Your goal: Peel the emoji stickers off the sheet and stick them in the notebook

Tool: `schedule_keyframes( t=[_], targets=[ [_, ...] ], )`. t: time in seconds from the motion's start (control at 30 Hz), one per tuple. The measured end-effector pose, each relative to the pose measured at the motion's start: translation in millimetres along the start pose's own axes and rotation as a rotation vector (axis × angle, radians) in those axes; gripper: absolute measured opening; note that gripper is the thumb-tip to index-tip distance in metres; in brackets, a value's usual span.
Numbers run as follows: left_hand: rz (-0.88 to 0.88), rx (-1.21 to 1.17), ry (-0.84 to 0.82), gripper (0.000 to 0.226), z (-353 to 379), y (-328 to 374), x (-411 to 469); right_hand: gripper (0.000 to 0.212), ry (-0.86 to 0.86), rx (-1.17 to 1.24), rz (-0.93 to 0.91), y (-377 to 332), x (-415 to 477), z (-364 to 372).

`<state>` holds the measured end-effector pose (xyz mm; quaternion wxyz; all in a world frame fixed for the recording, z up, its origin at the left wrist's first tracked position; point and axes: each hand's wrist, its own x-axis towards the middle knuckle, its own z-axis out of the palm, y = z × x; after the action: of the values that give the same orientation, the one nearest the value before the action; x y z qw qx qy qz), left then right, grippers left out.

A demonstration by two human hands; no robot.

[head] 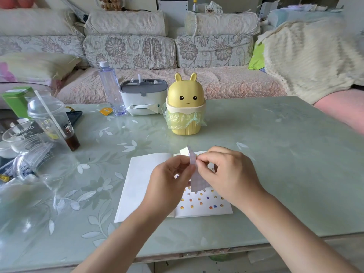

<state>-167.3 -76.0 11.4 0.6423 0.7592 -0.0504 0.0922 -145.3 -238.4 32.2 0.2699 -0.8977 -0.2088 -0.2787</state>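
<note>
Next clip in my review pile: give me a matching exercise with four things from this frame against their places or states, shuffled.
Things:
1. sticker sheet
2. notebook
3. rabbit-shaped bin
4. water bottle

Places or states:
A. lined with a green bag
B. lying open on the table
C. pinched by the left hand and the right hand
D. standing left of the tissue box

Pairs: 1-C, 2-B, 3-A, 4-D

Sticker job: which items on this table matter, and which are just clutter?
In use: sticker sheet; open notebook; emoji stickers on its right page.
Clutter: yellow bunny bin; water bottle; tissue box; lidded cup with straw; green box.
</note>
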Motion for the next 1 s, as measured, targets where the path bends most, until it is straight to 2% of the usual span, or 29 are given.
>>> schedule_keyframes(
  t=[0.13,0.27,0.43,0.53,0.67,0.83,1.0],
  targets=[
    [0.054,0.116,-0.018,0.018,-3.4,1.9,-0.5,0.018,-0.009,0.009,-0.002,-0.5,-0.5,-2.3],
    [0.057,0.129,-0.017,0.024,-4.2,6.8,-2.4,0.014,-0.005,0.043,0.037,-1.2,-1.9,-2.0],
    [0.021,0.044,-0.017,0.02,-3.9,7.8,-2.9,0.012,0.043,0.286,0.157,-3.8,-0.8,0.5],
    [-0.009,-0.029,-0.024,0.011,-3.5,8.4,-2.3,0.014,-0.013,0.388,0.24,-4.1,0.9,0.0],
    [-0.055,-0.116,-0.049,0.014,-4.3,13.1,-1.5,0.011,-0.122,0.536,0.317,-1.3,2.0,-3.3],
    [-0.063,-0.107,-0.051,0.009,-7.5,14.7,2.3,0.011,-0.165,0.584,0.331,-0.6,5.9,-4.0],
    [-0.095,-0.129,-0.071,0.018,-10.1,20.3,2.4,0.012,-0.185,0.529,0.292,-0.3,9.9,-6.7]
  ],
)
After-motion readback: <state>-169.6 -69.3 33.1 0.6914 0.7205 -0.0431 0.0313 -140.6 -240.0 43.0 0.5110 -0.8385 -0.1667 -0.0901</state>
